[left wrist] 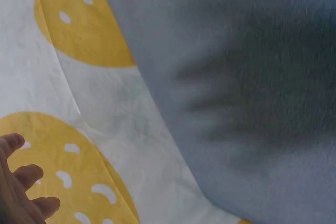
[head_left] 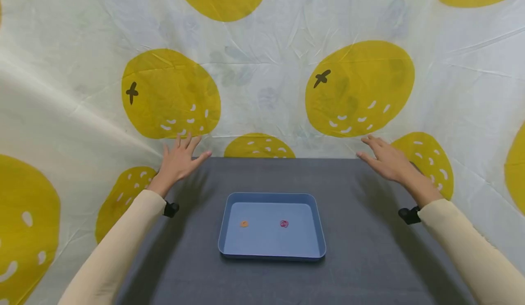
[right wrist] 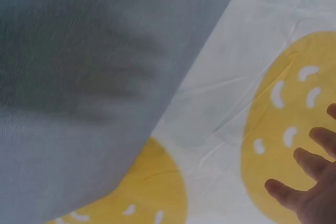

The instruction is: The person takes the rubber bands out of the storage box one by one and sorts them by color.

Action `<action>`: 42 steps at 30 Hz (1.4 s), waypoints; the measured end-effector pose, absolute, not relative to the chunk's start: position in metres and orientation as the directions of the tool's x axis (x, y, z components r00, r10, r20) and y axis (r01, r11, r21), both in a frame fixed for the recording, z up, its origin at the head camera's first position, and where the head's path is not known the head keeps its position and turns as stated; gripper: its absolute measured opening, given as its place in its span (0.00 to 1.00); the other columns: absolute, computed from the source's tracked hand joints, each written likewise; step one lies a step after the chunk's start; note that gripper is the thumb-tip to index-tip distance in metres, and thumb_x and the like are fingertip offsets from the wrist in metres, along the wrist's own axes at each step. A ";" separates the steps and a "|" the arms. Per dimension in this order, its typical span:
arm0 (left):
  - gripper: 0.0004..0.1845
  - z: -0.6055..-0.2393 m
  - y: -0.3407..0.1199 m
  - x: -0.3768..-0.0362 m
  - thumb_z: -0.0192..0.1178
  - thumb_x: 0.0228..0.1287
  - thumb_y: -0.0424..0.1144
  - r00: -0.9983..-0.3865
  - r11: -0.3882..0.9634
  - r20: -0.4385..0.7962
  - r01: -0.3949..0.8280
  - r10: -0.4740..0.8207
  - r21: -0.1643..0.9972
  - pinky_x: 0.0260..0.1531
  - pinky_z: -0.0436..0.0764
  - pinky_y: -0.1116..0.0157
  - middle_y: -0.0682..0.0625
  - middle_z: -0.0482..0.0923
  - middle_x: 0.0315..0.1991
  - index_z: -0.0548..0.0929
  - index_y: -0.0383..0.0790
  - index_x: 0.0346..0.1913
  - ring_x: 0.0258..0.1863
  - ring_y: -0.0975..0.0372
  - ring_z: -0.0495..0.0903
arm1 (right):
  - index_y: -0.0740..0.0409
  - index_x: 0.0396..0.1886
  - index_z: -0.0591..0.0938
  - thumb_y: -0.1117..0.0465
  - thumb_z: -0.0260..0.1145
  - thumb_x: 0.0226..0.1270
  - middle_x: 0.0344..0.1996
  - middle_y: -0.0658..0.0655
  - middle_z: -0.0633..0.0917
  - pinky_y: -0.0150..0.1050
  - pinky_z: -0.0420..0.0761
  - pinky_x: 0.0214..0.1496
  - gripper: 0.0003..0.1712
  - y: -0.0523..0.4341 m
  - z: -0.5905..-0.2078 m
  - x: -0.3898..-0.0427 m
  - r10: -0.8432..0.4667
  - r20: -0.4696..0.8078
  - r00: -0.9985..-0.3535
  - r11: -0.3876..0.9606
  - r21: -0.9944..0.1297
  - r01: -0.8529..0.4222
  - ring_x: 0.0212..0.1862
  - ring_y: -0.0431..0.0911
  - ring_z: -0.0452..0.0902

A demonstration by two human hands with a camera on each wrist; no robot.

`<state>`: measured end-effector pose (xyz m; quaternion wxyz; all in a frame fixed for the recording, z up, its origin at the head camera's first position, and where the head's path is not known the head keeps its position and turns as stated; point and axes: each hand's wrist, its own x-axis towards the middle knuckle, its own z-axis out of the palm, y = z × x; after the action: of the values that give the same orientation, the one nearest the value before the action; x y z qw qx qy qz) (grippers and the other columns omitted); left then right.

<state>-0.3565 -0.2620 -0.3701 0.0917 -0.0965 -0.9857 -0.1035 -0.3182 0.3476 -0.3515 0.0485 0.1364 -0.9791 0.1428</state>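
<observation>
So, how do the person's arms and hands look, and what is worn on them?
Both arms wear long, plain cream-coloured sleeves that end at the wrists. The left hand and the right hand are bare: no gloves, rings or markings are visible. A small black device sits under each wrist, the left black wrist mount and the right black wrist mount. No cables are visible.

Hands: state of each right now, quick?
Left hand: open, fingers spread, holding nothing.
Right hand: open, fingers straight, holding nothing.
</observation>
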 end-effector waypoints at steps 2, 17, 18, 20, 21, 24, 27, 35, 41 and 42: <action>0.49 -0.374 -0.260 -0.353 0.39 0.71 0.78 -0.962 0.950 0.212 0.218 0.171 0.224 0.70 0.33 0.23 0.40 0.43 0.85 0.51 0.54 0.85 0.83 0.35 0.38 | 0.64 0.83 0.55 0.37 0.49 0.83 0.81 0.74 0.51 0.79 0.54 0.71 0.45 0.341 -0.351 -0.312 -0.265 0.141 -0.954 0.916 -0.274 -0.295 0.79 0.74 0.48; 0.41 -0.407 -0.229 -0.325 0.40 0.77 0.71 -0.978 0.681 0.120 0.206 0.172 0.703 0.73 0.58 0.32 0.42 0.55 0.83 0.55 0.53 0.84 0.80 0.40 0.55 | 0.65 0.77 0.67 0.49 0.60 0.81 0.73 0.70 0.72 0.70 0.70 0.69 0.35 0.296 -0.367 -0.283 -0.346 0.243 -0.906 0.771 -0.477 -0.422 0.73 0.67 0.67; 0.41 -0.409 -0.227 -0.324 0.40 0.77 0.71 -0.979 0.670 0.117 0.201 0.169 0.714 0.73 0.59 0.32 0.42 0.55 0.82 0.55 0.54 0.84 0.80 0.40 0.56 | 0.65 0.76 0.69 0.49 0.60 0.81 0.71 0.70 0.73 0.69 0.73 0.67 0.34 0.294 -0.368 -0.282 -0.347 0.252 -0.903 0.766 -0.479 -0.428 0.71 0.67 0.69; 0.41 -0.413 -0.222 -0.321 0.41 0.77 0.71 -0.981 0.641 0.112 0.190 0.161 0.743 0.72 0.62 0.33 0.42 0.57 0.82 0.56 0.55 0.83 0.80 0.41 0.58 | 0.65 0.74 0.71 0.51 0.61 0.80 0.68 0.69 0.77 0.67 0.78 0.63 0.32 0.290 -0.372 -0.280 -0.347 0.266 -0.899 0.756 -0.487 -0.437 0.67 0.66 0.74; 0.41 -0.415 -0.220 -0.319 0.41 0.77 0.71 -0.980 0.629 0.116 0.192 0.160 0.754 0.72 0.64 0.34 0.43 0.58 0.81 0.56 0.54 0.83 0.79 0.42 0.59 | 0.65 0.73 0.72 0.52 0.61 0.80 0.67 0.69 0.78 0.66 0.79 0.62 0.31 0.288 -0.374 -0.280 -0.347 0.269 -0.899 0.753 -0.491 -0.438 0.66 0.65 0.76; 0.39 -0.422 -0.213 -0.315 0.41 0.78 0.70 -0.980 0.600 0.134 0.195 0.146 0.776 0.71 0.68 0.36 0.43 0.63 0.79 0.59 0.53 0.82 0.77 0.43 0.64 | 0.64 0.71 0.74 0.53 0.62 0.80 0.65 0.68 0.80 0.64 0.82 0.59 0.29 0.282 -0.379 -0.278 -0.344 0.267 -0.900 0.745 -0.506 -0.435 0.63 0.65 0.79; 0.36 -0.430 -0.207 -0.312 0.42 0.80 0.66 -0.978 0.574 0.150 0.207 0.145 0.793 0.71 0.68 0.37 0.42 0.65 0.78 0.61 0.52 0.81 0.77 0.43 0.66 | 0.64 0.70 0.76 0.53 0.62 0.79 0.64 0.67 0.81 0.63 0.82 0.58 0.27 0.275 -0.385 -0.277 -0.352 0.267 -0.897 0.733 -0.518 -0.441 0.61 0.63 0.81; 0.32 -0.456 -0.192 -0.307 0.47 0.80 0.62 -0.983 0.470 0.122 0.174 0.139 0.866 0.59 0.83 0.48 0.39 0.74 0.71 0.66 0.53 0.79 0.64 0.46 0.80 | 0.61 0.68 0.77 0.52 0.64 0.78 0.63 0.64 0.82 0.59 0.84 0.57 0.27 0.250 -0.395 -0.277 -0.389 0.247 -0.888 0.699 -0.549 -0.458 0.57 0.58 0.84; 0.29 -0.471 -0.186 -0.307 0.51 0.81 0.57 -0.987 0.472 0.095 0.147 0.131 0.869 0.40 0.88 0.62 0.39 0.83 0.59 0.73 0.45 0.74 0.39 0.56 0.86 | 0.61 0.67 0.78 0.53 0.65 0.77 0.60 0.63 0.85 0.55 0.86 0.54 0.25 0.235 -0.397 -0.277 -0.422 0.243 -0.873 0.669 -0.567 -0.481 0.54 0.56 0.86; 0.29 -0.473 -0.185 -0.307 0.51 0.81 0.57 -0.987 0.477 0.087 0.141 0.135 0.867 0.36 0.87 0.63 0.39 0.84 0.57 0.74 0.43 0.73 0.36 0.57 0.85 | 0.61 0.67 0.78 0.54 0.65 0.77 0.58 0.63 0.86 0.54 0.87 0.54 0.25 0.233 -0.396 -0.277 -0.431 0.246 -0.868 0.658 -0.573 -0.489 0.54 0.55 0.86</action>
<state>-0.3067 -0.1849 -0.4726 0.0033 -0.0803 -0.8595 -0.5048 -0.2774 0.2325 -0.3963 0.0440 0.2529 -0.9094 0.3273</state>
